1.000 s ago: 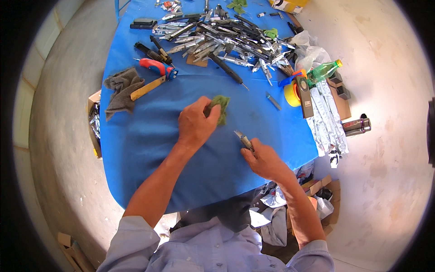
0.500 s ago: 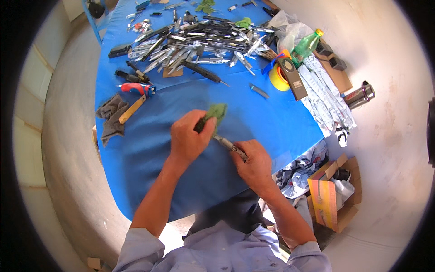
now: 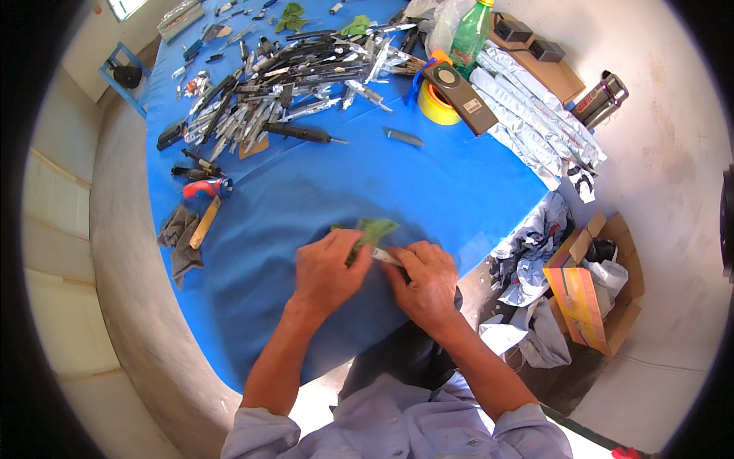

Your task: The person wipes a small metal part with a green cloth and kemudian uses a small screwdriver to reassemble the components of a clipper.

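My left hand (image 3: 327,268) is closed on a crumpled green cloth (image 3: 377,228), pinched between thumb and fingers. Just to its right, my right hand (image 3: 428,283) grips a slim silver pen-like piece (image 3: 387,258), whose far end meets the cloth. Both hands are over the near part of the blue-covered table (image 3: 459,183). Fingers hide most of the slim piece, so its exact kind does not show.
A large heap of slim silver and black pieces (image 3: 283,84) covers the far table. A red-and-blue tool (image 3: 208,188), wooden-handled item (image 3: 205,223) and grey rag (image 3: 183,241) lie left. Yellow tape (image 3: 438,109), a green bottle (image 3: 469,38) and an open carton (image 3: 585,302) are right.
My hands have come closer together, and less of the slim silver piece shows between them. The cloth's loose end now points more to the right. The whole view has shifted.
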### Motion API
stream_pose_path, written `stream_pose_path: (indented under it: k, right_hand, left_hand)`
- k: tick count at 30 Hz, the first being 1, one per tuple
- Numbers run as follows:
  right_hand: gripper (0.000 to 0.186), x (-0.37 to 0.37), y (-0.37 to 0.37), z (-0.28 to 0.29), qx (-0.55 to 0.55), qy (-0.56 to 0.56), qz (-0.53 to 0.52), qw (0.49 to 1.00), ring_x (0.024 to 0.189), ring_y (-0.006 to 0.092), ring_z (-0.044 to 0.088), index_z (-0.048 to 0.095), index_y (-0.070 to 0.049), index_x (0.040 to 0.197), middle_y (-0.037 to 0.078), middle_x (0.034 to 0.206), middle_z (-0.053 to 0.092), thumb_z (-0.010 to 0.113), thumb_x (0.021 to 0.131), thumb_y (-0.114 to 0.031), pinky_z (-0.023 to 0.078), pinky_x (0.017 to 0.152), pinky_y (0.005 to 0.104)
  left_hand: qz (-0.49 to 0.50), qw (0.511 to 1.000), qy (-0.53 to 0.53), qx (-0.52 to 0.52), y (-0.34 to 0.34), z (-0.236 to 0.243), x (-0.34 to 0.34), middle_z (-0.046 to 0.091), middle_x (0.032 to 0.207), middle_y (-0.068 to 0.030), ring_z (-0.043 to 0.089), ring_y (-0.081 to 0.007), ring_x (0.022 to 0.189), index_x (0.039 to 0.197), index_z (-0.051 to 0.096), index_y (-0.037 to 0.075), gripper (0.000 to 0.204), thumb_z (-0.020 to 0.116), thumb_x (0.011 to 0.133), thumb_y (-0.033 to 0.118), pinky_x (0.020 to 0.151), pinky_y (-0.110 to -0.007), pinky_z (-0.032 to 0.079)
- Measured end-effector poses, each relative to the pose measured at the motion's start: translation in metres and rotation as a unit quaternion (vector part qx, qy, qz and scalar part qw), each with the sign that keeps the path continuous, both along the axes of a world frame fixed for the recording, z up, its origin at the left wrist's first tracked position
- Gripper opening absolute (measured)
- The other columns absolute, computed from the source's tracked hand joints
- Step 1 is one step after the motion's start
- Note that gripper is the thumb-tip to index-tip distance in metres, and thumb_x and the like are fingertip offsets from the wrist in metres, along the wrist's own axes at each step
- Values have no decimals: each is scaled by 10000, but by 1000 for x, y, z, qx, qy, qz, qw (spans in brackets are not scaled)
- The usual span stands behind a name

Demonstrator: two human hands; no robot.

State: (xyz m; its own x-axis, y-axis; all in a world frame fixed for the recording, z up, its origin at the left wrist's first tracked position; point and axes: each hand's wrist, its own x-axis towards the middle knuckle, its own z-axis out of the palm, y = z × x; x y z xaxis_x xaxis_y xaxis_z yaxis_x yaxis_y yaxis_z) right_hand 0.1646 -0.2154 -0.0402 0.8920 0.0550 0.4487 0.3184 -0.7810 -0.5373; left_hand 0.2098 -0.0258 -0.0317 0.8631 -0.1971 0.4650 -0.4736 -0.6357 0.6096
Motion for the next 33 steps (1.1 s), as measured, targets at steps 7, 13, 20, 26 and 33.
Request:
stream_pose_path:
  k: [7, 13, 20, 26, 33]
  right_hand:
    - [273, -2, -13, 3, 66, -9, 50, 997, 873, 321, 660, 765, -90, 1079, 70, 933, 678, 827, 815, -61, 485, 767, 464]
    - [196, 1, -19, -8, 49, 11, 54, 997, 860, 328, 663, 754, -81, 971, 75, 877, 663, 831, 794, -51, 489, 768, 467]
    - [216, 3, -11, 0, 75, -3, 42, 996, 820, 312, 673, 789, -74, 1004, 61, 862, 702, 857, 800, -91, 485, 738, 442]
    - [441, 0, -14, -2, 77, 45, 32, 996, 908, 316, 696, 734, -68, 1232, 73, 944, 730, 855, 809, -88, 509, 819, 463]
    - [507, 0, -18, 0, 97, 54, 47, 993, 873, 313, 703, 713, -70, 1291, 71, 916, 743, 864, 807, -70, 519, 808, 457]
  left_hand:
    - [27, 999, -36, 29, 10, -1, -1, 724, 858, -107, 713, -337, 711, 994, 727, 65, 125, 794, 892, 90, 597, -433, 553]
    - [-93, 995, -11, 30, -27, 4, -30, 709, 850, -120, 711, -354, 718, 1025, 719, 59, 148, 795, 901, 82, 618, -444, 556]
    - [-11, 995, -39, 95, -12, 2, -13, 705, 843, -111, 703, -349, 700, 1007, 718, 62, 137, 802, 902, 85, 591, -441, 542]
    - [-71, 997, -11, 22, -16, 1, -17, 719, 850, -128, 705, -355, 701, 1003, 734, 46, 118, 795, 907, 78, 611, -443, 553]
    - [-82, 995, -7, 56, -18, 3, -14, 728, 863, -131, 714, -360, 715, 1009, 734, 46, 116, 783, 906, 67, 616, -444, 561]
